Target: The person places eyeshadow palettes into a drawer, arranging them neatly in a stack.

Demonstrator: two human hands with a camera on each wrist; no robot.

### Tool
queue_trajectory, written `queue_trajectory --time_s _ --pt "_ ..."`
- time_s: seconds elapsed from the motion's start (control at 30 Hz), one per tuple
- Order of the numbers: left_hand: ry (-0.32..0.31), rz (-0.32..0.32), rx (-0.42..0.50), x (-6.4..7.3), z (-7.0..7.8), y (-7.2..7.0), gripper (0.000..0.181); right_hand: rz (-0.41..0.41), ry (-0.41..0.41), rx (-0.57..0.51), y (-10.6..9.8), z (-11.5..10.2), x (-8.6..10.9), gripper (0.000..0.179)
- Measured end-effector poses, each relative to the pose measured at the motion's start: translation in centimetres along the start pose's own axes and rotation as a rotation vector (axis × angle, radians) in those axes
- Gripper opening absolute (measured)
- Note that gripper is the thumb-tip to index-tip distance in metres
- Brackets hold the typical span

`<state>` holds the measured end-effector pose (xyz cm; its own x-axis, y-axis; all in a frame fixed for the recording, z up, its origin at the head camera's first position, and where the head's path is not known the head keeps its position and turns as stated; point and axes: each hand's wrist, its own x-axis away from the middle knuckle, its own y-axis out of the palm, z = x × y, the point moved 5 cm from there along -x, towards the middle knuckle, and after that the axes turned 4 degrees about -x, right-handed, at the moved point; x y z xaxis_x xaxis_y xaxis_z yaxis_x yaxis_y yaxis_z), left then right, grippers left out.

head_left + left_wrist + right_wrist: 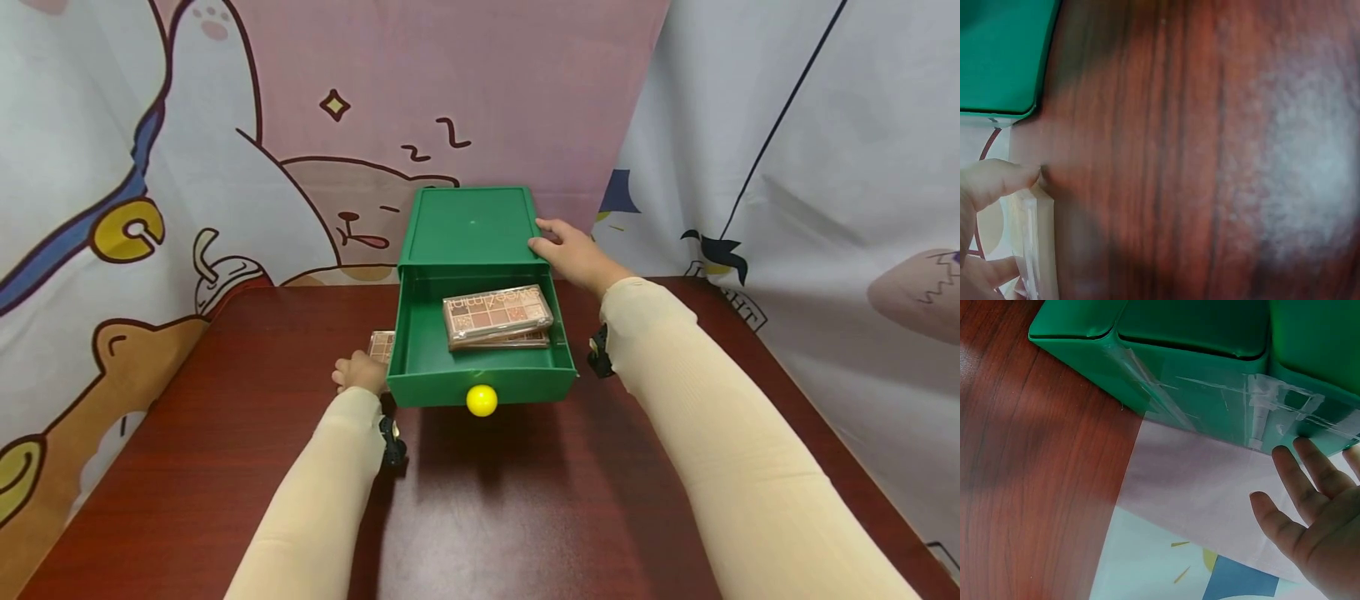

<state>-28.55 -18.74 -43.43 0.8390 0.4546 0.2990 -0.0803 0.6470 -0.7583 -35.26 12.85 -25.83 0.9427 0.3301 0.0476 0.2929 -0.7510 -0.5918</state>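
Note:
A green box (472, 225) stands on the table with its drawer (482, 387) pulled out, a yellow round knob (482, 400) on the front. Inside the drawer lie two eyeshadow palettes (498, 314), one stacked askew on the other. Left of the drawer, my left hand (362, 372) pinches another eyeshadow palette (381, 346); in the left wrist view, thumb and fingers meet the edges of this palette (1038, 244). My right hand (576, 254) rests at the box's upper right edge. In the right wrist view its fingers (1297, 487) are spread beside the taped green wall (1210, 394).
The dark red wooden table (247, 450) extends in front and to both sides. Behind the box hangs a printed cloth (465, 83) with cartoon animals, close to the table's back edge. More printed cloth (840, 167) hangs at the right.

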Motion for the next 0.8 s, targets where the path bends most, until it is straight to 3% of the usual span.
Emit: queue_trajectory --time_s 0.27,0.47,0.6,0.8 --pt "-0.017 0.1 0.057 0.1 -0.7 -0.7 0.07 -0.006 0.009 0.008 0.0 0.2 -0.2 0.064" --pt "0.057 0.174 0.138 -0.8 -1.7 -1.9 0.072 0.005 0.017 0.005 0.0 0.2 -0.2 0.063" --pt "0.104 0.201 0.159 -1.1 -1.9 -3.5 0.074 0.009 0.018 0.004 0.0 0.2 -0.3 0.063" --pt "0.166 0.186 0.151 -0.5 -1.2 -6.7 0.077 0.01 0.015 0.01 0.0 0.2 -0.3 0.063"
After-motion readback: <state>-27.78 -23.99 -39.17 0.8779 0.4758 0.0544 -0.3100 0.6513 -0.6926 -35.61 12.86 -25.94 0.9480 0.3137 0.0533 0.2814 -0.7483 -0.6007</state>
